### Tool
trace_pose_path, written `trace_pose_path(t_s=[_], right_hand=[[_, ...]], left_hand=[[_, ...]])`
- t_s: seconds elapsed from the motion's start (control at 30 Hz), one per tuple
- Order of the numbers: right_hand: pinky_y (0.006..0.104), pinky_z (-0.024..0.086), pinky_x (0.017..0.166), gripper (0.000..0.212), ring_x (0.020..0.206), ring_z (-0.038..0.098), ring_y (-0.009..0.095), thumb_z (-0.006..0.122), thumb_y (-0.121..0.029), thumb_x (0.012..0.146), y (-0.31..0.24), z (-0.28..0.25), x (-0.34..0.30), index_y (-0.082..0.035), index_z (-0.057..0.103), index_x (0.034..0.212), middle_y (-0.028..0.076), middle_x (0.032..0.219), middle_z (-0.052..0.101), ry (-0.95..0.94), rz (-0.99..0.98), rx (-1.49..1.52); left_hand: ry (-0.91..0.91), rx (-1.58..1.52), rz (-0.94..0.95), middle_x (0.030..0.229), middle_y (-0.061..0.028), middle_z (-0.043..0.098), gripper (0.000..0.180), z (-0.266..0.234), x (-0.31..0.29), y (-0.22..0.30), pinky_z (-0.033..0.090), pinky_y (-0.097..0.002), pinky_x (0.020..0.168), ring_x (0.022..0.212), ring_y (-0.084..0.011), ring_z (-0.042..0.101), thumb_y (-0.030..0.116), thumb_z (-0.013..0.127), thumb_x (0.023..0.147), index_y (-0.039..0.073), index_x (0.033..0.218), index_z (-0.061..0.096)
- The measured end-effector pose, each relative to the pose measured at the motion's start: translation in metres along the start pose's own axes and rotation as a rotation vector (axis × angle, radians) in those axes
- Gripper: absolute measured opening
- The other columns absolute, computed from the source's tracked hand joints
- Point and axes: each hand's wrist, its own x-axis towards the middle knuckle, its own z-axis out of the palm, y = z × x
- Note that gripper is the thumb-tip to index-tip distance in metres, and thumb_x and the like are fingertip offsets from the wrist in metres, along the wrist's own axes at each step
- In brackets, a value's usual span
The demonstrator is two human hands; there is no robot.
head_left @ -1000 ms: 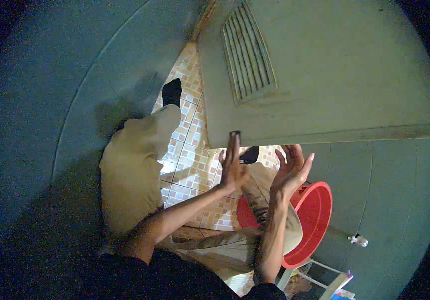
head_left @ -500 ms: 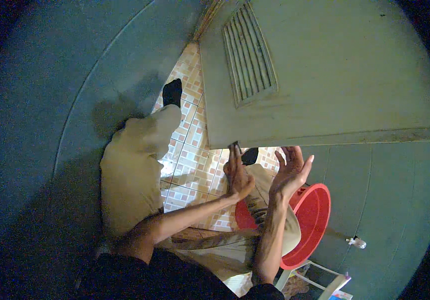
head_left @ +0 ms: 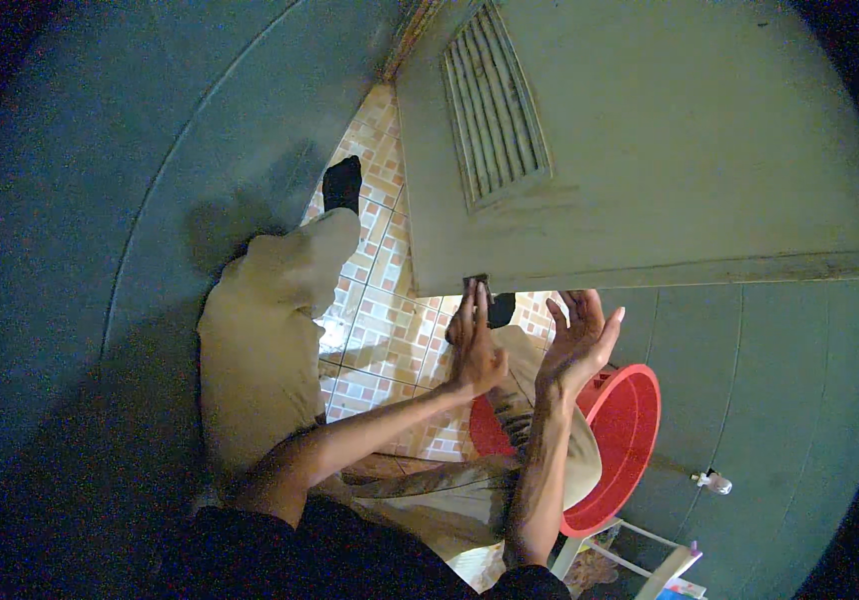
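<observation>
A pale greenish-grey door [head_left: 680, 150] with a louvred vent [head_left: 498, 110] stands in front of me. Stretched fingers of my left hand [head_left: 478, 355] press a small dark flat piece [head_left: 476, 283] against the door near its lower corner. What this piece is made of is too small to make out. My right hand [head_left: 578, 345] is at the door's near edge, fingers apart and the palm turned toward it. Its fingertips end at that edge; whether they curl behind it cannot be seen.
A red plastic tub [head_left: 635, 440] stands beside my right knee. White rack parts [head_left: 665, 575] are at the lower right, and a small white fitting [head_left: 715, 483] is on the grey wall. My legs straddle the tiled floor [head_left: 385, 330], with a grey wall [head_left: 200, 150] at left.
My left hand has shifted slightly up and to the right, carrying the dark piece further onto the door's face. The right hand stays at the edge.
</observation>
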Motion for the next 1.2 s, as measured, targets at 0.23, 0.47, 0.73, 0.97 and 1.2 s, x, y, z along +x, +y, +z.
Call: trace_pose_path(t_s=[0.23, 0.47, 0.73, 0.97, 1.2], right_hand=[[0.0443, 0.049, 0.096, 0.071, 0.109, 0.060, 0.028, 0.033, -0.060, 0.106, -0.004, 0.008, -0.001, 0.004, 0.065, 0.114, 0.016, 0.110, 0.066, 0.033, 0.016, 0.023], [0.0440, 0.048, 0.096, 0.071, 0.108, 0.061, 0.027, 0.032, -0.059, 0.106, -0.002, 0.001, 0.002, 0.004, 0.065, 0.113, 0.015, 0.106, 0.066, 0.020, 0.019, 0.045], [0.0437, 0.049, 0.096, 0.070, 0.108, 0.063, 0.027, 0.031, -0.059, 0.106, 0.005, 0.001, 0.001, 0.002, 0.066, 0.115, 0.015, 0.110, 0.068, -0.007, 0.036, 0.045], [0.0448, 0.049, 0.097, 0.071, 0.111, 0.064, 0.029, 0.033, -0.059, 0.106, 0.002, 0.005, -0.003, 0.003, 0.064, 0.118, 0.017, 0.114, 0.068, 0.062, 0.038, 0.020], [0.0416, 0.049, 0.096, 0.066, 0.112, 0.063, 0.028, 0.036, -0.055, 0.107, -0.003, 0.009, -0.006, 0.002, 0.063, 0.122, 0.016, 0.116, 0.068, -0.001, 0.030, 0.049]], left_hand=[[-0.068, -0.015, -0.323, 0.163, -0.0302, 0.022, 0.106, -0.004, 0.008, -0.080, 0.024, -0.0518, 0.122, 0.152, -0.0429, 0.023, 0.018, 0.074, 0.080, 0.000, 0.161, 0.009], [-0.021, 0.019, -0.327, 0.159, -0.0297, 0.029, 0.099, -0.004, 0.003, -0.076, 0.029, -0.0527, 0.120, 0.148, -0.0457, 0.028, 0.010, 0.073, 0.079, 0.000, 0.160, 0.017], [0.073, 0.016, -0.279, 0.155, -0.0254, 0.038, 0.084, -0.013, 0.000, -0.085, 0.027, -0.0491, 0.122, 0.146, -0.0442, 0.033, 0.000, 0.066, 0.078, 0.000, 0.154, 0.029], [0.060, -0.008, -0.066, 0.149, -0.0264, 0.042, 0.079, -0.023, 0.007, -0.051, 0.031, -0.0504, 0.117, 0.140, -0.0438, 0.039, -0.001, 0.061, 0.077, -0.002, 0.151, 0.032], [0.058, 0.050, 0.135, 0.148, -0.0279, 0.041, 0.076, -0.028, 0.011, -0.040, 0.028, -0.0526, 0.117, 0.138, -0.0451, 0.039, 0.006, 0.058, 0.079, -0.006, 0.149, 0.033]])
